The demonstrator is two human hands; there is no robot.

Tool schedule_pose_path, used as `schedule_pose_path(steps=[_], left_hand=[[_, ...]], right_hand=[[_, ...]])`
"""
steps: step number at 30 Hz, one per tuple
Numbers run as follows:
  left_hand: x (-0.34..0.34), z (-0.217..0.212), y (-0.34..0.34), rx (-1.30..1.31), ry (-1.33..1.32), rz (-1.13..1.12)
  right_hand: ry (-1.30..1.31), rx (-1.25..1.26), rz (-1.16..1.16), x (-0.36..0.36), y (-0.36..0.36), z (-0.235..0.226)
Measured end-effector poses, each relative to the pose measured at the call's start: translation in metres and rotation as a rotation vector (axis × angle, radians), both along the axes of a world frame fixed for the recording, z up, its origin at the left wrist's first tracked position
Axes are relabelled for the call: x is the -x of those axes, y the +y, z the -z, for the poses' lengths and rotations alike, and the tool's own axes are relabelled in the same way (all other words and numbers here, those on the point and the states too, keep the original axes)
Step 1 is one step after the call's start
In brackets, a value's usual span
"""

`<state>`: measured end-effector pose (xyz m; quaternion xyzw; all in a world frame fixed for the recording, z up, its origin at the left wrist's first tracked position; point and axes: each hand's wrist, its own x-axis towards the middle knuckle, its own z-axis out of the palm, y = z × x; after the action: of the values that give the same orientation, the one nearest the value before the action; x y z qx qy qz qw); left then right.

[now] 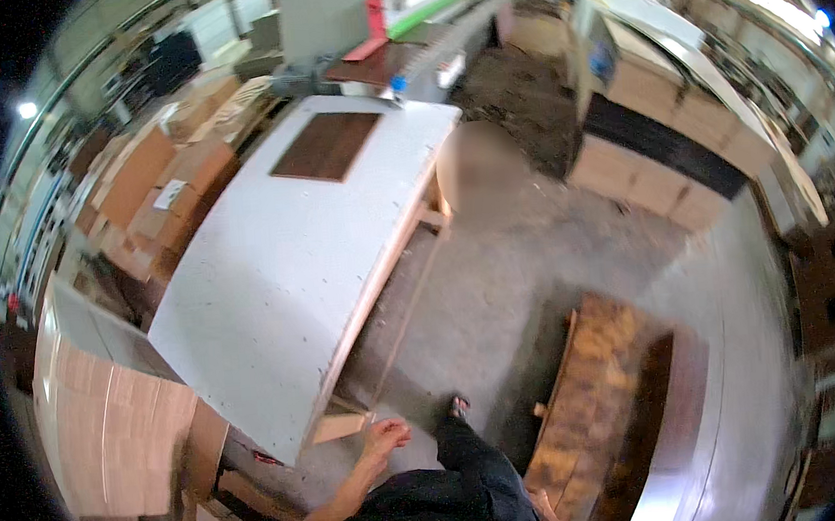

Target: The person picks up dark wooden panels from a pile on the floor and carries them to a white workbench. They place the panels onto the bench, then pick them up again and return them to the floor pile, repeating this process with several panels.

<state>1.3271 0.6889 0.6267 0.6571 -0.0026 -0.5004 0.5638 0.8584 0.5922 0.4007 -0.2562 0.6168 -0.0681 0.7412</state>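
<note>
White worktable [273, 271] corner lies just beside the left hand [384, 439] fingers [399, 434].

Matt white speckled tabletop [273, 271], dark wood panel [325, 146], rough grey concrete floor [495, 255]

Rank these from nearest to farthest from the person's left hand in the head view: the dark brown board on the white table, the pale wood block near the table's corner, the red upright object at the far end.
From the left hand:
1. Pale wood block, just left of the hand.
2. Dark brown board, on the white table's far part.
3. Red upright object, beyond the table.
</note>
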Motion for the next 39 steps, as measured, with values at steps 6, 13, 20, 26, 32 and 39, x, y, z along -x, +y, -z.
schedule_pose_path(steps=[6, 13, 20, 26, 32, 39], left_hand=[[-0.144, -0.077, -0.128, 0.262, -0.206, -0.292], [-0.257, -0.092, -0.249, 0.3, -0.199, -0.395], [-0.348, -0.096, -0.343, 0.387, -0.207, -0.491], [-0.397, -0.097, -0.351, 0.362, -0.286, -0.618], [-0.405, -0.085, -0.331, 0.173, -0.351, -0.925], [-0.412, -0.083, -0.368, -0.062, -0.276, -1.27]], right_hand=[[0.071, 0.384, -0.319, -0.167, -0.231, -0.101], [-0.214, 0.505, -0.271, -0.401, -0.413, -0.192], [-0.327, 0.457, -0.529, -0.591, -0.477, -0.25], [-0.415, 0.479, -0.729, -0.728, -0.542, -0.293], [-0.577, 0.526, -1.066, -0.846, -0.577, -0.32], [-0.665, 0.705, -1.143, -0.953, -0.678, -0.377]])
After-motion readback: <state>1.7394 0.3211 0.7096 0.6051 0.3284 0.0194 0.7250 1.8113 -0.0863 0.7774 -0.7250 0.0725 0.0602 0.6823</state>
